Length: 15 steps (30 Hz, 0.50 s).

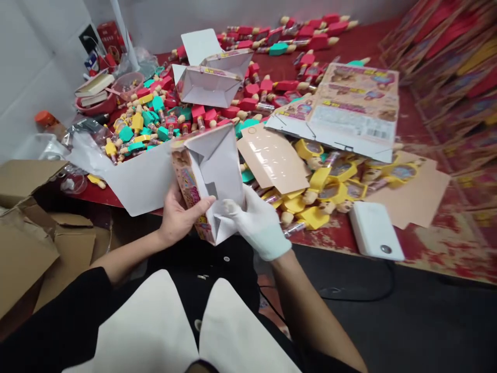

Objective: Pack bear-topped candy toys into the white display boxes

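A printed cardboard display box (219, 163) is held in front of my body, its white inside facing up and a white flap spread out to the left. My bare left hand (180, 215) grips its printed side, with the thumb over the edge. On the other side my right hand (254, 220), in a white glove, is closed on the box's right wall, its fingertips at the inner fold. Just right of the box lie tan card inserts (274, 158) on top of yellow toy pieces (330, 186) with clear tubes.
Red, teal and yellow toys (155, 116) cover the red table (438, 243). Another part-folded box (212, 85) and flat printed boxes (353, 111) rest on them. A white power bank (376, 230) lies near the front edge. Brown cartons (73, 238) stand left; filled displays (458, 67) are stacked right.
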Tool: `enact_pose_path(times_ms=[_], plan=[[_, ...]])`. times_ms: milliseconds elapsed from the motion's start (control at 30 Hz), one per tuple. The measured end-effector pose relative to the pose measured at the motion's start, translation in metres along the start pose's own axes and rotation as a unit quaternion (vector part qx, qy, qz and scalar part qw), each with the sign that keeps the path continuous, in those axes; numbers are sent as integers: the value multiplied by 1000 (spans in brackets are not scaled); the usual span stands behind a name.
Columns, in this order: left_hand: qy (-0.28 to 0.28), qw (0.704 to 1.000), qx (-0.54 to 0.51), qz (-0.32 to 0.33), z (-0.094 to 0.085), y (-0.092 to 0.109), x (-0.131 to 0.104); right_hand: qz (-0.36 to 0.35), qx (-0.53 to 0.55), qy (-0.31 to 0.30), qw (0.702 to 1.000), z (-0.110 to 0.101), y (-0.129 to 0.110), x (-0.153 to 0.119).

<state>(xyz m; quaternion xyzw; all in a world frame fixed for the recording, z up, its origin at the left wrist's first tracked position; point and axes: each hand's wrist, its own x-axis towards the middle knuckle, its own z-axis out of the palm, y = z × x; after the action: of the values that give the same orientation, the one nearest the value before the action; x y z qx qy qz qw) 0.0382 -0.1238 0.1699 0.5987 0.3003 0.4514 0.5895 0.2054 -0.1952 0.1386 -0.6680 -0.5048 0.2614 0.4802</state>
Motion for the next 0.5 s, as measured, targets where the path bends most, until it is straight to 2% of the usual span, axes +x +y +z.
enact_pose_path(times_ms=[100,200,267,333,400,500], plan=[[-51,997,4,-51,4,-3,-17,-29,44,24,998,-1,-3,6],[-68,993,-1,-96,3,-9,-32,1,41,61,997,3,-7,3],[-72,990,-11,-117,0,-16,-39,24,23,61,998,7,-7,-3],[-62,990,-25,-126,-2,-21,-42,27,28,38,999,10,-4,-12],[-26,991,-38,-122,-2,-23,-43,7,40,16,999,11,-1,-21],[13,990,-68,-124,1,-19,-38,-22,55,26,998,8,0,-27]])
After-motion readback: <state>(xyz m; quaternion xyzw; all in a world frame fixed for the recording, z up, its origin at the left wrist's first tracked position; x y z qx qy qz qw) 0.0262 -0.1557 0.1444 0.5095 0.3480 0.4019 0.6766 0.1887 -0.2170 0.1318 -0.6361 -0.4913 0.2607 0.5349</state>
